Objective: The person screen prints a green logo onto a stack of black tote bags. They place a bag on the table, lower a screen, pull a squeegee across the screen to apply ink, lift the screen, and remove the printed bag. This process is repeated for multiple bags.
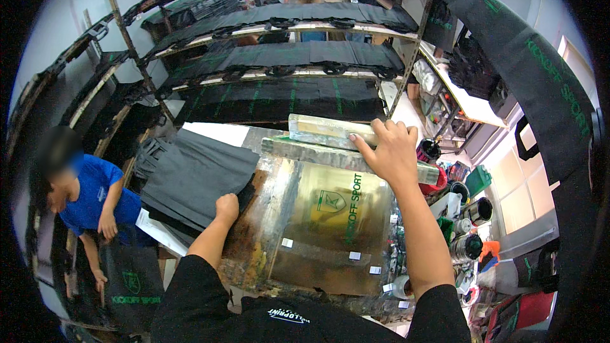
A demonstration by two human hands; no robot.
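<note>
left of the flat yellowish screen (333, 225), soft-looking black fabric bags (197, 174) are aptly gripped by an edge in the left hand (227, 208); beyond the screen, a stiff-looking long pale bar (324, 131) is clasped by the right hand (389, 151).

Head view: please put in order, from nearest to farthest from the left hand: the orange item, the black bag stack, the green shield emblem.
1. Black bag stack: its corner is at the left hand.
2. Green shield emblem: to the hand's right.
3. Orange item: farther right.
</note>
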